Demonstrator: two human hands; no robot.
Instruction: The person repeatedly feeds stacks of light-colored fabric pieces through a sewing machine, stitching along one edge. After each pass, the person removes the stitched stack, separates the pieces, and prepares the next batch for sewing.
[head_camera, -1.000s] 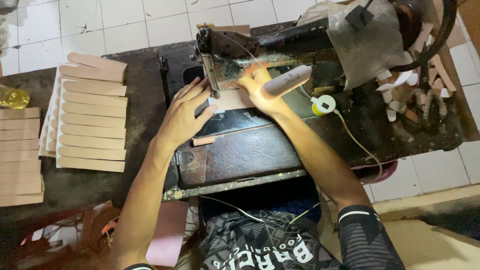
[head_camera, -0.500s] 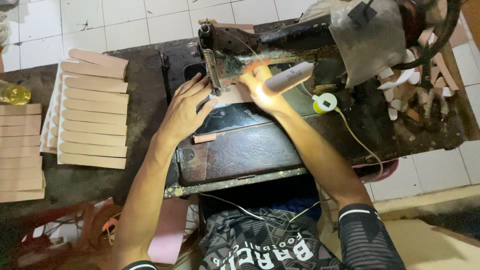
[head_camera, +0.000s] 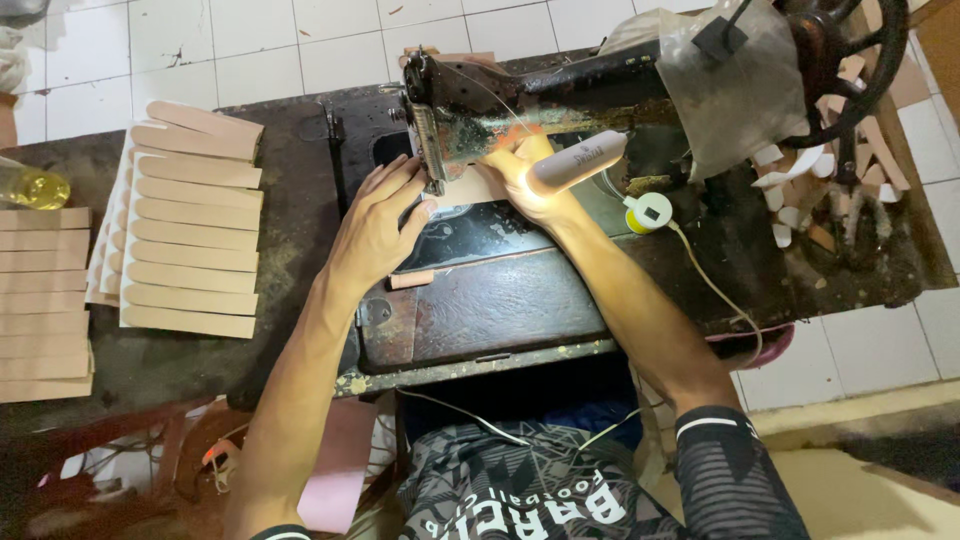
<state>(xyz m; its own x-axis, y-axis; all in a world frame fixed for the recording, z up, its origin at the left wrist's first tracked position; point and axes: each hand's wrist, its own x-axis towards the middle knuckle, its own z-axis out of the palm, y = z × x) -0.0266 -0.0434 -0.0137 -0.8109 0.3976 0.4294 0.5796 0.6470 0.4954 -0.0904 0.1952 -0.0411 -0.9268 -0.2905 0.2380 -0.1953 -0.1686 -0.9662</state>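
An old dark sewing machine (head_camera: 560, 100) stands on a worn black table (head_camera: 300, 380). A small tan strip piece (head_camera: 470, 188) lies flat under its needle head. My left hand (head_camera: 378, 225) rests palm down on the machine bed, fingertips pressing the piece's left edge. My right hand (head_camera: 528, 178) reaches under the machine arm and pinches the piece's right side, lit by a white tube lamp (head_camera: 578, 160) fixed to the machine. A short tan offcut (head_camera: 410, 280) lies on the bed below my left hand.
Fanned stacks of long tan strips (head_camera: 190, 235) lie on the table's left, with more strips (head_camera: 40, 300) at the far left edge. A yellow bottle (head_camera: 35, 188) sits beside them. White and tan scraps (head_camera: 820, 190) pile by the handwheel (head_camera: 850, 60). A cable with a yellow-white plug (head_camera: 645, 212) trails right.
Both hands have stayed on the tan piece at the needle; the view has shifted slightly. The piece seems to have been fed a little further back.
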